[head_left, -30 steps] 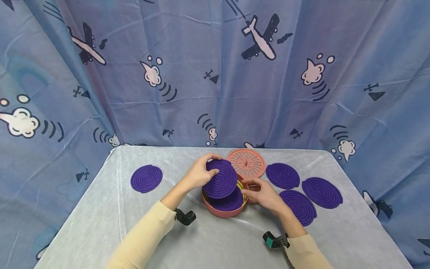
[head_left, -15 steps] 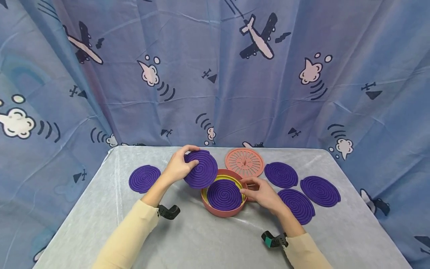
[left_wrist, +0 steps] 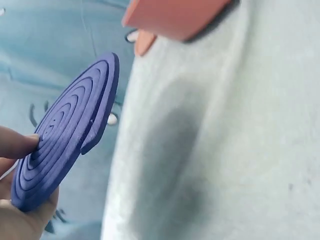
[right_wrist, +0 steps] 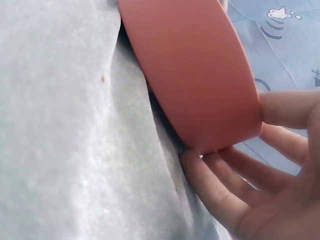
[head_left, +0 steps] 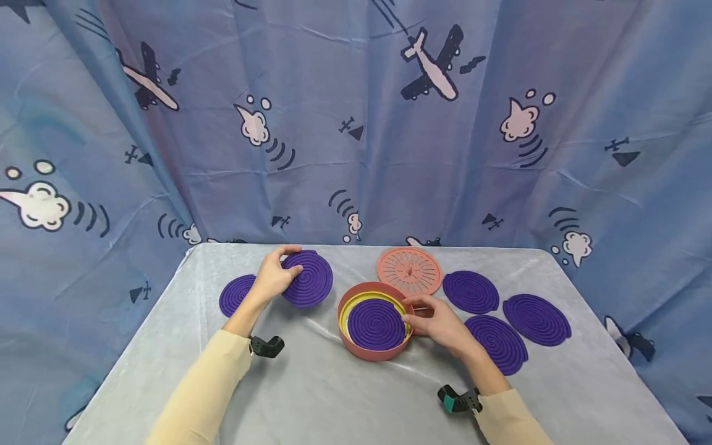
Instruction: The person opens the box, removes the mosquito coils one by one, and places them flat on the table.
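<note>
My left hand (head_left: 271, 279) pinches a purple mosquito coil (head_left: 308, 279) by its left edge, raised above the table. The left wrist view shows this coil tilted, thumb on its spiral face. Another coil (head_left: 376, 324) lies inside a round, low, coral-coloured holder (head_left: 368, 354) with a yellow ring visible within. My right hand (head_left: 436, 321) grips the holder's right side. In the right wrist view, a fingertip is near the rim and other fingers reach toward the base; the holder's wall (right_wrist: 195, 70) hides part of them.
A slotted coral lid (head_left: 409, 272) lies behind the holder. To the right are three flat purple coils, the nearest coil (head_left: 497, 344) beside my right forearm. One more coil (head_left: 236, 295) lies at the left, partly behind my left hand. A patterned curtain hangs beyond the table.
My left hand has carried its coil leftward from above the holder, bringing the coil inside it into full view. The right hand stays at the holder's side.
</note>
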`<state>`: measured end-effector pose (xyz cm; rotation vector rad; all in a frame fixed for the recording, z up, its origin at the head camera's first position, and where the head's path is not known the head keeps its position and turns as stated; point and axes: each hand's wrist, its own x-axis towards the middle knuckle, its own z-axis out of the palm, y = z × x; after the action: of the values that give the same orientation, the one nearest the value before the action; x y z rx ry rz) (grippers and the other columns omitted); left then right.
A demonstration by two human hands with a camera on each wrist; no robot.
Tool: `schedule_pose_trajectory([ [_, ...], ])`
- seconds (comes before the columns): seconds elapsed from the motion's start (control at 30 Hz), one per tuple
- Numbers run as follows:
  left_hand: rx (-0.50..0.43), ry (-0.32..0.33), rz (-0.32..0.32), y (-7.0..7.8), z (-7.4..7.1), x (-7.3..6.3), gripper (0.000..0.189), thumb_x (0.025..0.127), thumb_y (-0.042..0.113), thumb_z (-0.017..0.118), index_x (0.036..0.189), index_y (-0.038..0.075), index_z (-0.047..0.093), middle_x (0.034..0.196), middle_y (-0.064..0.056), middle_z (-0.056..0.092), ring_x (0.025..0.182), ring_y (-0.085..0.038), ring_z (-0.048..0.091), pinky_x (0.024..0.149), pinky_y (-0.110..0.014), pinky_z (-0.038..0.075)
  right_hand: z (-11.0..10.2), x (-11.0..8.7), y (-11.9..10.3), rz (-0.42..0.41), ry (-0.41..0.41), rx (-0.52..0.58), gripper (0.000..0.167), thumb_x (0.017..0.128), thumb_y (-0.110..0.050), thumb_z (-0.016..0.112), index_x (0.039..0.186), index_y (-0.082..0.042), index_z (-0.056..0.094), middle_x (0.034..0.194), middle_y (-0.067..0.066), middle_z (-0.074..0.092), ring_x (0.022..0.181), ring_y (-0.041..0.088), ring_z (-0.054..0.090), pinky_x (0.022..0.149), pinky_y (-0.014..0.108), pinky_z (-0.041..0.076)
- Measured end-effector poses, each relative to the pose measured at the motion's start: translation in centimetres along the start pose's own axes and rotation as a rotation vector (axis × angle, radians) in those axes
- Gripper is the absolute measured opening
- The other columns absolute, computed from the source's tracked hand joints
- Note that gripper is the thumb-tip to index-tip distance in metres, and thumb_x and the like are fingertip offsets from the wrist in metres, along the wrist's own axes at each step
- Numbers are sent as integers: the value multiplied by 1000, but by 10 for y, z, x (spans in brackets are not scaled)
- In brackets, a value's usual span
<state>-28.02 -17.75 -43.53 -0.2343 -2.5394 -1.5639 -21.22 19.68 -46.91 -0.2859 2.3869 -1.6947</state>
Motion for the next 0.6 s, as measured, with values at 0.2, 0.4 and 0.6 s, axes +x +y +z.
schedule_pose_trajectory([
  [0.2, -33, 68, -117, -25, 6, 1, 46, 89, -2, 67, 134, -1, 58, 132, -22, 56, 122, -37, 53, 109, -49, 37, -3, -3, -1, 8, -10, 1, 47, 94, -19, 75, 134, 1, 60, 129, 21, 61, 116, 33, 60, 82, 34, 58],
  [0.4, -47, 88, -202, -40, 8, 4, 47, 91, -2, 66, 137, -2, 56, 135, -24, 53, 126, -38, 50, 112, -50, 33, -1, -1, -3, 14, -17, 32, 47, 94, -18, 75, 134, 1, 60, 127, 22, 61, 111, 30, 62, 80, 37, 59],
  [0.6, 36, 40, -217, -46, 17, 12, 45, 90, -2, 65, 135, -2, 57, 135, -25, 53, 127, -40, 49, 111, -52, 35, -2, -2, 0, 27, -12, 42, 47, 94, -17, 74, 134, 1, 59, 127, 22, 61, 111, 30, 61, 80, 37, 59],
])
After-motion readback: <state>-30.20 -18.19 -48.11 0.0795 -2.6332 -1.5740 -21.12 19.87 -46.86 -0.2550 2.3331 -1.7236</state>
